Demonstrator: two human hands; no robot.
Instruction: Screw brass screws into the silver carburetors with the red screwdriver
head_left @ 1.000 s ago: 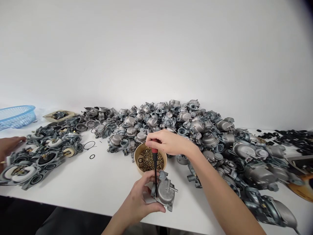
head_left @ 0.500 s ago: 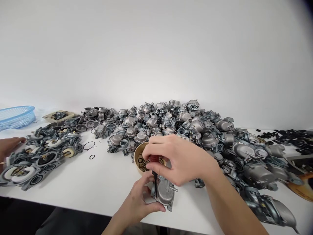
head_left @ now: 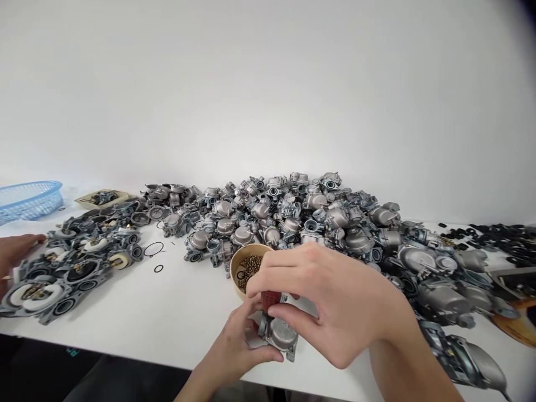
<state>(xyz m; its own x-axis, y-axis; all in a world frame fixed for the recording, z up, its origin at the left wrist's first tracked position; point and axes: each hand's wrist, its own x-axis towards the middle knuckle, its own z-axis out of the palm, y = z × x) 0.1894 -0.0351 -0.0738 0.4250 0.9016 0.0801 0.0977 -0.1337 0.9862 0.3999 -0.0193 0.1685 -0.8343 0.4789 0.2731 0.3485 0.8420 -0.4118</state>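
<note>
Near the table's front edge, my left hand (head_left: 237, 343) grips a grey metal carburetor (head_left: 282, 335) between thumb and fingers. Above that part, my right hand (head_left: 322, 298) is closed around the red handle of a screwdriver (head_left: 272, 301), held upright over the carburetor's left side. The driver's tip is hard to make out. Just behind both hands stands a round tan bowl (head_left: 235, 274) of small brass-coloured screws, partly covered by my right hand.
A large heap of carburetors (head_left: 259, 209) spans the back and right. Opened bodies with white floats (head_left: 94, 245) lie left, beside another person's hand (head_left: 19, 251). Black rings (head_left: 158, 268), a blue basket (head_left: 31, 201) and black parts (head_left: 502, 237) are also on the table (head_left: 180, 312).
My right hand has shifted right and down, with its wrist turned, and the screwdriver's handle sits lower and closer to the carburetor. More of the bowl shows. My left hand has hardly moved.
</note>
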